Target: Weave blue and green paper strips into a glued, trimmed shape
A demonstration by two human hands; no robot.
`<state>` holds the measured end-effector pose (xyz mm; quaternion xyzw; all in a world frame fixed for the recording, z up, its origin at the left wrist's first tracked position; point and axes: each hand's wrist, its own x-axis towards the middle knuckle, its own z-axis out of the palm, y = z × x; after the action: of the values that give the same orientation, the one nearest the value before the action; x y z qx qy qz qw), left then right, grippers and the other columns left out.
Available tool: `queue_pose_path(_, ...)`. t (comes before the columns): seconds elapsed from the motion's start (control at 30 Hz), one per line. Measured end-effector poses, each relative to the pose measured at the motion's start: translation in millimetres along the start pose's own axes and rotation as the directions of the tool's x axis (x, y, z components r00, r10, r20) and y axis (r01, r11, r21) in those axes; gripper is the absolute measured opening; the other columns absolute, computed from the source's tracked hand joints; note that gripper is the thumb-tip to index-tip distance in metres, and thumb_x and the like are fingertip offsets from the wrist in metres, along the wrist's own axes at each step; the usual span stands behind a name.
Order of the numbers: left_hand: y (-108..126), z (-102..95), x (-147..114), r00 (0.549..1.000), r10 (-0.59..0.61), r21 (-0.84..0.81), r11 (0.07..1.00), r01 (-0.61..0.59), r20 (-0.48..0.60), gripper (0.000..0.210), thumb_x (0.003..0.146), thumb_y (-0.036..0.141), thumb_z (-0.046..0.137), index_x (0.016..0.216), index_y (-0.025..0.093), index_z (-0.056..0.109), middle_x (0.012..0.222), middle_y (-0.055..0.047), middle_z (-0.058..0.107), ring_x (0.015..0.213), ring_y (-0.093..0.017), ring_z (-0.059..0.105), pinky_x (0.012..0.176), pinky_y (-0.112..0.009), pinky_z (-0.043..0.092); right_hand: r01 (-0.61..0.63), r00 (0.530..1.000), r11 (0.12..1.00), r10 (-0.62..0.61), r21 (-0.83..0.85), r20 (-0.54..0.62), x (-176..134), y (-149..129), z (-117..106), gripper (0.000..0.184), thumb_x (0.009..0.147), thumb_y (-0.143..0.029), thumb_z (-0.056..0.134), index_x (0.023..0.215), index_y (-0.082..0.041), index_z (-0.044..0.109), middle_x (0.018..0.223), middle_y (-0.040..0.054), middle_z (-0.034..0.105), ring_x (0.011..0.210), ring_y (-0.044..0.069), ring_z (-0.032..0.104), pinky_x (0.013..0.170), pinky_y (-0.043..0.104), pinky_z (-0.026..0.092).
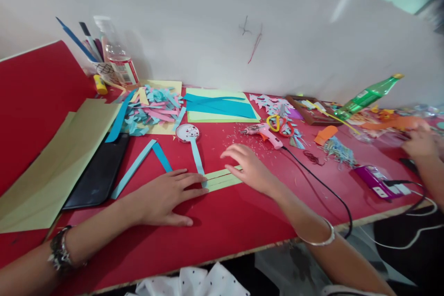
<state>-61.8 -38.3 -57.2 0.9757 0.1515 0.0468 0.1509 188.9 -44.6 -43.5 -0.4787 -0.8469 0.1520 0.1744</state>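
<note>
A pale green paper strip [222, 179] with dark lines drawn along it lies on the red table. Flat on the table, my left hand [169, 196] has its fingers spread, the fingertips touching the strip's left end. My right hand [248, 166] hovers over the strip's right end, fingers apart and holding nothing. Beyond the left hand, a light blue strip [196, 155] runs from a round white lid [188, 133] down to the green strip. A folded blue strip [161, 155] stands out left of it, its lower end near my left hand.
A pink glue gun [268, 136] with a black cord and yellow-handled scissors [274, 123] lie beyond my right hand. Paper scraps [154, 110] are heaped at the back left, near a clear bottle [120, 58]. A tilted green bottle [371, 97] and another person's hand [421, 141] are at right.
</note>
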Motion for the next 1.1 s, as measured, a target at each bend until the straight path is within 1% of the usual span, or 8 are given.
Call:
queue_pose_path(0.07, -0.5, 0.4, -0.4, 1.0, 0.003, 0.01, 1.0, -0.003, -0.001, 0.056, 0.08, 0.052, 0.046, 0.127, 0.021, 0.044, 0.128, -0.011, 0.046, 0.115, -0.027, 0.045, 0.102, -0.039, 0.028, 0.006, 0.993, 1.0, -0.003, 0.028, -0.119, -11.6, -7.8, 2.6, 0.016, 0.084, -0.017, 0.044, 0.095, -0.018, 0.055, 0.096, 0.0072, 0.057, 0.096, 0.017, 0.051, 0.085, 0.031, 0.038)
queue_pose_path(0.1, -0.9, 0.8, -0.7, 1.0, 0.003, 0.019, 1.0, -0.004, 0.007, 0.057, 0.08, 0.052, 0.045, 0.128, 0.021, 0.043, 0.129, -0.011, 0.046, 0.115, -0.027, 0.045, 0.101, -0.039, 0.028, 0.014, 0.994, 0.999, -0.008, 0.048, -0.112, -16.9, -11.9, 4.6, 0.016, 0.084, -0.018, 0.044, 0.096, -0.019, 0.055, 0.096, 0.0068, 0.057, 0.095, 0.017, 0.052, 0.085, 0.031, 0.04)
queue_pose_path(0.3, -2.2, 3.6, -2.1, 0.999, 0.012, 0.063, 0.998, -0.014, 0.042, 0.057, 0.081, 0.054, 0.042, 0.129, 0.024, 0.04, 0.134, -0.01, 0.041, 0.118, -0.027, 0.042, 0.102, -0.04, 0.026, 0.007, 0.993, 0.999, -0.012, 0.04, 0.117, -32.0, -21.7, 18.7, 0.029, 0.082, -0.025, 0.053, 0.11, -0.022, 0.054, 0.11, 0.0061, 0.055, 0.104, 0.018, 0.049, 0.089, 0.033, 0.04)
queue_pose_path(0.47, -0.6, 5.6, -2.7, 0.999, -0.025, -0.004, 1.0, 0.025, 0.032, 0.066, 0.079, 0.054, 0.045, 0.134, 0.021, 0.03, 0.135, -0.01, 0.04, 0.121, -0.024, 0.04, 0.105, -0.039, 0.021, -0.032, 0.993, 0.998, 0.026, 0.045, 0.117, -28.4, -20.2, 21.9, 0.022, 0.082, -0.027, 0.054, 0.103, -0.021, 0.058, 0.103, 0.0051, 0.057, 0.098, 0.017, 0.052, 0.086, 0.031, 0.038)
queue_pose_path(0.63, 0.9, 5.2, -1.8, 0.999, -0.042, -0.016, 0.999, 0.042, 0.025, 0.058, 0.077, 0.054, 0.048, 0.124, 0.019, 0.044, 0.134, -0.01, 0.042, 0.119, -0.025, 0.043, 0.105, -0.039, 0.022, -0.088, 0.986, 0.996, 0.083, 0.027, 0.148, -23.4, -24.2, 21.9, 0.013, 0.084, -0.025, 0.051, 0.092, -0.02, 0.059, 0.098, 0.0034, 0.058, 0.095, 0.015, 0.053, 0.087, 0.034, 0.03)
queue_pose_path(0.77, 3.7, 5.0, 0.9, 0.998, -0.056, -0.053, 0.997, 0.054, -0.027, 0.051, 0.078, 0.051, 0.05, 0.117, 0.019, 0.049, 0.129, -0.01, 0.047, 0.115, -0.025, 0.045, 0.102, -0.041, 0.026, -0.048, 0.992, 0.999, 0.048, -0.008, 0.118, -22.7, -23.6, 19.0, 0.016, 0.087, -0.022, 0.044, 0.09, -0.02, 0.06, 0.096, 0.0038, 0.059, 0.093, 0.015, 0.052, 0.087, 0.035, 0.024)
queue_pose_path(0.93, 9.8, 9.6, 8.7, 0.976, -0.182, -0.132, 0.977, 0.166, -0.119, 0.028, 0.082, 0.041, 0.048, 0.098, 0.02, 0.057, 0.113, -0.008, 0.055, 0.104, -0.022, 0.051, 0.095, -0.037, 0.035, 0.027, 0.998, 0.994, -0.02, -0.106, 0.06, -19.3, -26.4, 8.7, 0.02, 0.089, -0.021, 0.042, 0.087, -0.023, 0.062, 0.089, -0.0005, 0.06, 0.087, 0.012, 0.054, 0.093, 0.039, 0.013)
queue_pose_path(1.1, 17.1, 16.9, 21.4, 0.936, -0.282, -0.072, 0.959, 0.273, -0.211, 0.021, 0.085, 0.034, 0.044, 0.086, 0.019, 0.059, 0.093, -0.005, 0.061, 0.091, -0.02, 0.055, 0.093, -0.04, 0.036, 0.148, 0.988, 0.971, -0.153, -0.186, -0.011, -2.9, -39.6, 0.5, 0.017, 0.087, -0.02, 0.046, 0.085, -0.023, 0.062, 0.085, -0.0022, 0.061, 0.082, 0.01, 0.053, 0.095, 0.037, 0.009)
